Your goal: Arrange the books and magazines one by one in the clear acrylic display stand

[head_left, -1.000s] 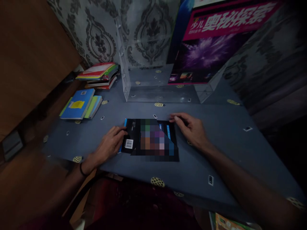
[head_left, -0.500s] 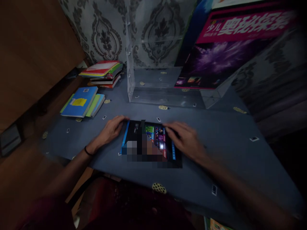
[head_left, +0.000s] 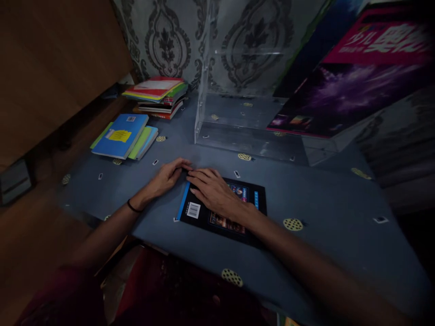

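Observation:
A dark book point(head_left: 220, 226) lies flat near the table's front edge, with a blue strip along its left side, a white barcode and small colour pictures. My right hand point(head_left: 214, 192) rests across its upper left part, fingers stretched out and lying flat, covering some of the pictures. Beside the book's upper left corner is my left hand point(head_left: 170, 175), its fingers extended and slightly bent, the tips close to those of my right hand. Whether the left fingertips touch the book I cannot tell. A dark band circles the left wrist.
A clear acrylic rack point(head_left: 200, 104) stands at the back, holding a large purple and pink book point(head_left: 346, 95) on its right side. At the left are a blue book point(head_left: 120, 138) on green ones and a stack of books point(head_left: 159, 97). The patterned tablecloth point(head_left: 326, 190) covers the table.
My right hand has moved left from the book's right edge to its upper left part. My left hand stays by the left corner. The view has shifted a little to the left.

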Available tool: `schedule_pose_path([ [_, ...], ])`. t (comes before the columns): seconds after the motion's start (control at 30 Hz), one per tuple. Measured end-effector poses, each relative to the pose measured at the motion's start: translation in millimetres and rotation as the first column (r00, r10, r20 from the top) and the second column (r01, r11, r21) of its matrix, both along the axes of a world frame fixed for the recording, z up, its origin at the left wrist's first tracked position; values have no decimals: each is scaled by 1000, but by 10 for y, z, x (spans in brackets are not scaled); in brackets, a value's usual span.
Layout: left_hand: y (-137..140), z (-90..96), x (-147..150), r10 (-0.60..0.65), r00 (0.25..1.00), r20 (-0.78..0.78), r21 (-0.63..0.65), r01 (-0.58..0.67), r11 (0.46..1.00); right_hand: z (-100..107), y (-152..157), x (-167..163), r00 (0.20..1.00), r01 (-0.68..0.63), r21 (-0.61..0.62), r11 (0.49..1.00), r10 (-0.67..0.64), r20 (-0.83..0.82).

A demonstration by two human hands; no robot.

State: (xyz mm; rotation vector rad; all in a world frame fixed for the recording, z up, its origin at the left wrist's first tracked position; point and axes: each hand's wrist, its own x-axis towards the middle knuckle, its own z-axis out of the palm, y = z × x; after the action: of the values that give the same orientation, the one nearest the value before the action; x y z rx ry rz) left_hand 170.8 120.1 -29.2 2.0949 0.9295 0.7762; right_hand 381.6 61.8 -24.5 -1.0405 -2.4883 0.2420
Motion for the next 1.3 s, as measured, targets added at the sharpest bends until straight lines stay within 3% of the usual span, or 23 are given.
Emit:
schedule_pose_path([
  [0.27,-1,25,-4,-18,1000,-5,26,18,1000,31,-107,-14,999,-41,-23,999,41,4],
  [0.43,2,12,-8,-14,1000,-9,23,14,1000,76,-426,-77,987,-159,-70,985,157,-35],
  [0.67,-2,38,-10,-23,999,-34,74,25,997,43,-763,-156,981,-192,-1,981,192,16],
  [0.87,-90,109,48,-29,974,-225,253,87,964,42,-788,-159,985,-143,5,990,142,94],
  [1.03,-121,89,232,104,923,-370,397,56,916,135,-821,-180,983,-85,60,995,74,167],
  [1.17,-12,115,353,132,896,-423,326,15,945,194,-883,-147,976,-47,141,989,15,218],
  [1.3,73,211,353,69,927,-368,150,-14,989,138,-930,-74,982,-18,240,971,-28,187],
])
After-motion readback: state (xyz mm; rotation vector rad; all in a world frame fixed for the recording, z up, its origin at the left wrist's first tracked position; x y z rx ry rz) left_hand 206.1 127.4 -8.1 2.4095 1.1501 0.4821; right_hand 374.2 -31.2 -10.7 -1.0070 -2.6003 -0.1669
